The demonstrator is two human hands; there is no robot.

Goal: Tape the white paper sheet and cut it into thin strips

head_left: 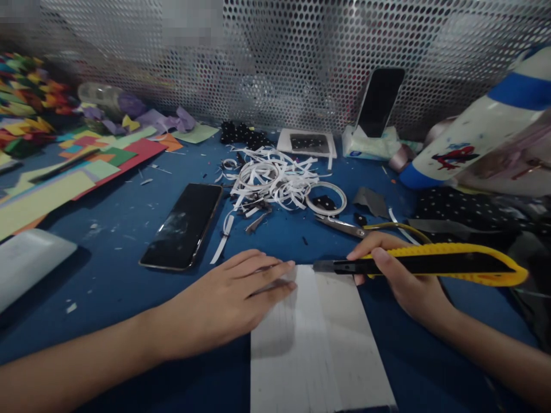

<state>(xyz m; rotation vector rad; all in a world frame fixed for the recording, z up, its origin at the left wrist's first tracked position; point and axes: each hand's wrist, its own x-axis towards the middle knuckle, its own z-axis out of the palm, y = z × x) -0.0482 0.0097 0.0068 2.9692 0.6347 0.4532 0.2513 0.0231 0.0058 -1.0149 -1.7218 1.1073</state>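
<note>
A white sheet or board [314, 344] lies on the blue table at the bottom centre, with fine lines along its left part. My left hand [241, 292] rests flat over its upper left edge, fingers spread and pointing right, holding nothing. On the right, my right hand [400, 275] is closed round a yellow and black box cutter [447, 264]. The cutter lies level, its blade end pointing left at the top edge of the white board, near my left fingertips.
Beyond the hands are a black phone [183, 226], a heap of white paper strips [275, 178], a tape roll [326, 198] and scissors [342, 225]. Coloured papers [124, 163] lie left. A bottle [477, 126] stands right, and a second phone [381, 102] leans near the perforated metal panel.
</note>
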